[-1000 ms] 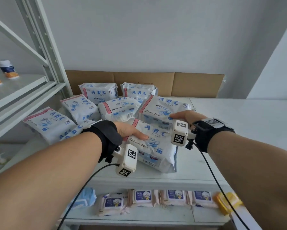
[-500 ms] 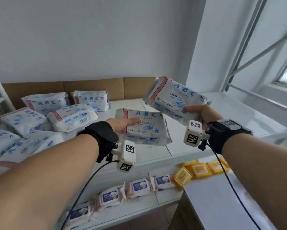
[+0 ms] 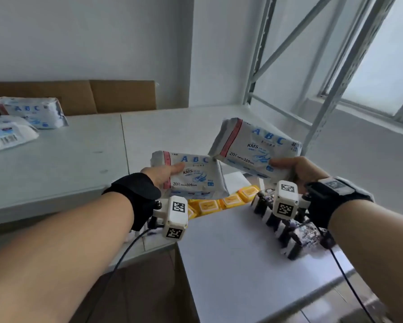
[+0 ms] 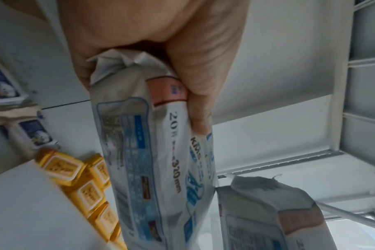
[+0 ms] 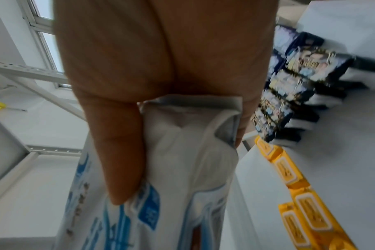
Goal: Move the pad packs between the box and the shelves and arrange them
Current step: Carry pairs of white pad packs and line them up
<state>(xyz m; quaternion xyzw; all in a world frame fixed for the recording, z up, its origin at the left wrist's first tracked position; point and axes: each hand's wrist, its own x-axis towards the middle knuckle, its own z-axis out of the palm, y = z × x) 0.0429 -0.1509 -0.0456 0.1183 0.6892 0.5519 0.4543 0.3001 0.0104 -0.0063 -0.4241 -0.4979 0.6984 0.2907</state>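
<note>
You've got a pack in each hand right now, both up in the air over the shelf edge. Your left hand point(image 3: 161, 175) has its thumb on top and fingers curled underneath the left pad pack point(image 3: 191, 176), gripping it by the red-striped end; that pack lies roughly flat with the printed face up, long axis running left to right. Your right hand point(image 3: 291, 169) clamps the right pad pack point(image 3: 254, 148) at its right end, thumb pressed on the printed face, and this one's held higher and tilted, red stripe end up and toward the left. The two packs' near corners almost touch. Below them sit a row of yellow packets point(image 3: 228, 201) and some dark boxes point(image 3: 286, 231). Further back on the left, two more packs point(image 3: 30, 113) lie on the white shelf point(image 3: 79, 148) in front of the cardboard box point(image 3: 116, 95).
</note>
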